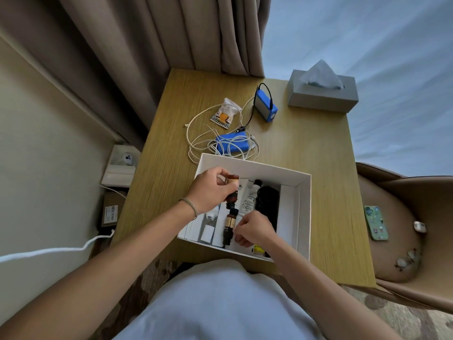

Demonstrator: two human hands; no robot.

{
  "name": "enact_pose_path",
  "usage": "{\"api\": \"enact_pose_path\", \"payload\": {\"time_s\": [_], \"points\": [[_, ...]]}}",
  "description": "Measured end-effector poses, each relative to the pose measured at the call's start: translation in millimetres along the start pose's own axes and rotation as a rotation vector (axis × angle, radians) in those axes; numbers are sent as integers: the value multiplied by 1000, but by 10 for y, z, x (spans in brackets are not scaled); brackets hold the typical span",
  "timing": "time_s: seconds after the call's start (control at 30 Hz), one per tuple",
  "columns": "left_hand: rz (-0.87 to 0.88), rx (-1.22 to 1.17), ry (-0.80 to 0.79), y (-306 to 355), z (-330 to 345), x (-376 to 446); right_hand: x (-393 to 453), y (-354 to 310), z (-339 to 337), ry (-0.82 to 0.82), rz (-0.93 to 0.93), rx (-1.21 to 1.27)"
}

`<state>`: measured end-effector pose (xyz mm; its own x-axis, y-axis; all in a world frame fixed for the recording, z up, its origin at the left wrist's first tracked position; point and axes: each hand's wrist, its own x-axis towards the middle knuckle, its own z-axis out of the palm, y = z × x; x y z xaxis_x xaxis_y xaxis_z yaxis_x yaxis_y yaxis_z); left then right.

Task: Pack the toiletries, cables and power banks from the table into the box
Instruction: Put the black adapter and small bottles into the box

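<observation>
White box (pixel 304 192), on wooden surface (pixel 318 148): 2 brown bottles held over it. Upper bottle (pixel 232 190) is gripped by left hand (pixel 210 190); lower bottle (pixel 229 227) is pinched by right hand (pixel 253 229). 2 blue power banks (pixel 266 105) and white cables (pixel 220 143) are left beyond the box.

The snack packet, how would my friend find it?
Start at the wooden table and look past the white box. Left of the upright blue power bank lies the snack packet, the only white and orange thing, with white cable looping around it.
</observation>
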<state>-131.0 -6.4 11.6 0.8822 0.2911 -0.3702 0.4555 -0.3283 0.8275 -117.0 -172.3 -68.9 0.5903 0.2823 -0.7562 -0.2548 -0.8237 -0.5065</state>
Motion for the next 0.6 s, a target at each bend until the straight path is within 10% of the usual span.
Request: {"api": "enact_pose_path", "payload": {"time_s": [0.27, 0.6], "points": [[-31, 142, -111, -102, 169, -67, -50, 64, -63, -156, 33, -65], [-88, 304, -298, -257, 735, -43, -273, 148, -665, 341, -115, 173]]}}
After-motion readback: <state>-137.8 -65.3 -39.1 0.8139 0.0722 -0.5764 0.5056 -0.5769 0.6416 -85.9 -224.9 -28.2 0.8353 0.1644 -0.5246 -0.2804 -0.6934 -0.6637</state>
